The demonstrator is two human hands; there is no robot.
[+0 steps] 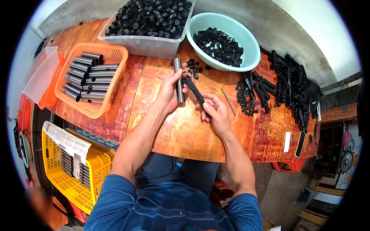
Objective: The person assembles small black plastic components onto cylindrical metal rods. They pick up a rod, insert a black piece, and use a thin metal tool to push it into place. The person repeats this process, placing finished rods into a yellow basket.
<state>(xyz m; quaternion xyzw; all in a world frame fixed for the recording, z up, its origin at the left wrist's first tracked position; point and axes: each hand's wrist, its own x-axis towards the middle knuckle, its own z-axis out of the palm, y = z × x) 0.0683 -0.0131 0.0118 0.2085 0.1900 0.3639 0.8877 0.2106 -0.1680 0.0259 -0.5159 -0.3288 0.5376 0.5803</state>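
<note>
My left hand (166, 92) is closed around a grey metal tube (180, 90), held nearly upright over the wooden table. In my right hand (218, 114) is a slim black plastic rod-shaped part (195, 92), gripped near its lower end. Its upper end leans toward the tube and comes close to my left fingertips; I cannot tell whether they touch it. Small black caps (195, 70) lie loose on the table just beyond my hands. Right of my right hand rests a thin metal rod (228, 102).
An orange basket (122, 73) of similar tubes stands left. Behind are a clear bin (146, 43) of black caps and a pale green basin (252, 50) of small black pieces. Black parts (289, 82) pile up at right. A yellow crate (69, 181) stands below the table's left edge.
</note>
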